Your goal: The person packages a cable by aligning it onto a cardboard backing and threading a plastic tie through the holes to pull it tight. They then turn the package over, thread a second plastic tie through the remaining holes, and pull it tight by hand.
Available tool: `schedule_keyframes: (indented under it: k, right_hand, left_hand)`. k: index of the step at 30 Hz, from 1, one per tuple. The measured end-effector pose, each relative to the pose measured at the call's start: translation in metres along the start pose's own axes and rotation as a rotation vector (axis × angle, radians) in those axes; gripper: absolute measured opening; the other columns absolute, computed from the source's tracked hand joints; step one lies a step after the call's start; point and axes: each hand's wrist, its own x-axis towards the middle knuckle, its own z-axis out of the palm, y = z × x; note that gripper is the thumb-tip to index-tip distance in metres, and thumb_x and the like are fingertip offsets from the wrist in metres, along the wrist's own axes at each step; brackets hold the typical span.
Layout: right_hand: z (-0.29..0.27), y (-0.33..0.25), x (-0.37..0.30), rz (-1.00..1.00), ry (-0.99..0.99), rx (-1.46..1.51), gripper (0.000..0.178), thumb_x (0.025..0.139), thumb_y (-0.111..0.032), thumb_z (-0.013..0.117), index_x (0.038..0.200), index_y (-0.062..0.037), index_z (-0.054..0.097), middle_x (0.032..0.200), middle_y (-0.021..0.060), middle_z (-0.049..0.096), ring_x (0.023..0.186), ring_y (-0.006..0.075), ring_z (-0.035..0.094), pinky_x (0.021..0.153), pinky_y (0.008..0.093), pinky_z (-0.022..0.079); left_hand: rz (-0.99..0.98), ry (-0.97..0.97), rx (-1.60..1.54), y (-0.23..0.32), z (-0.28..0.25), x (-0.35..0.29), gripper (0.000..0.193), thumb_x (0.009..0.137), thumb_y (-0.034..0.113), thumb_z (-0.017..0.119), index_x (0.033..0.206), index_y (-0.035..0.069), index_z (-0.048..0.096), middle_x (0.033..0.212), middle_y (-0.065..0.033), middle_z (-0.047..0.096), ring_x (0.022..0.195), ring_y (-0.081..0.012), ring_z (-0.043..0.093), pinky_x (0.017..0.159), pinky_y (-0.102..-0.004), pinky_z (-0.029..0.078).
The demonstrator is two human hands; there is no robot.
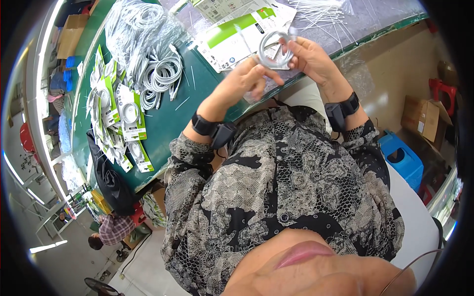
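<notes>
A pale grey cable wound into a round coil (263,55) is held up over the table's near edge by my right hand (312,60). The thumb and fingers of that hand pinch the coil's right side. Close to the coil's lower left is my left hand (245,81), slightly blurred. Its index finger stretches to the right and the other fingers bend loosely, with nothing visible gripped in them. A thin pale streak stands above this hand, too smeared to name. Behind the coil lie white and green printed packaging cards (234,40). Each wrist wears a black strap with a box.
Loose coiled cables (163,76) and a clear plastic bag of cables (140,29) lie on the green tabletop (197,93). Packed cable cards (129,113) pile up at left. White ties (323,17) spread at the far right. A blue plastic stool (405,160) and cardboard box (422,118) stand right.
</notes>
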Motion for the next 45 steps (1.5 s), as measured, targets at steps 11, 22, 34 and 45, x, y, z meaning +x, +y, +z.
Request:
schedule_keyframes:
  k: [11,22,34,45]
  right_hand:
    - [-0.001,0.025,-0.01,-0.093,0.037,0.627,0.026,0.096,-0.021,0.051,0.115,-0.0027,0.052,0.095,0.003,0.059,0.075,0.0084,0.059,0.073,0.0271,0.054]
    - [0.068,0.029,-0.011,-0.12,0.199,0.432,0.023,0.096,-0.019,0.053,0.113,-0.004,0.053,0.096,0.0048,0.06,0.084,0.0134,0.062,0.077,0.0297,0.055]
    - [0.068,0.01,-0.014,-0.198,0.211,0.424,0.024,0.096,-0.025,0.054,0.113,-0.0089,0.054,0.083,-0.0009,0.056,0.069,0.0096,0.056,0.064,0.0227,0.047]
    - [0.087,0.014,-0.015,-0.294,0.185,0.048,0.034,0.093,-0.03,0.058,0.117,-0.0067,0.053,0.071,-0.0015,0.054,0.058,0.0083,0.052,0.056,0.0204,0.044]
  left_hand:
    - [0.773,0.424,1.742,-0.004,-0.078,-0.024,0.034,0.073,0.008,0.068,0.105,0.002,0.062,0.106,-0.0105,0.062,0.102,-0.0293,0.058,0.085,-0.0366,0.049]
    - [1.015,0.382,1.724,-0.003,-0.05,-0.033,0.029,0.072,0.004,0.061,0.101,0.004,0.065,0.107,-0.0053,0.063,0.098,-0.0221,0.06,0.084,-0.0367,0.049]
    - [1.193,0.789,1.395,-0.004,-0.035,-0.032,0.023,0.081,0.012,0.063,0.102,0.003,0.064,0.102,-0.0058,0.062,0.103,-0.0167,0.055,0.08,-0.0336,0.047]
    - [0.455,0.34,-0.186,-0.018,0.023,0.012,0.028,0.09,0.014,0.06,0.112,-0.002,0.054,0.093,-0.0061,0.06,0.078,-0.0136,0.058,0.064,-0.0267,0.05]
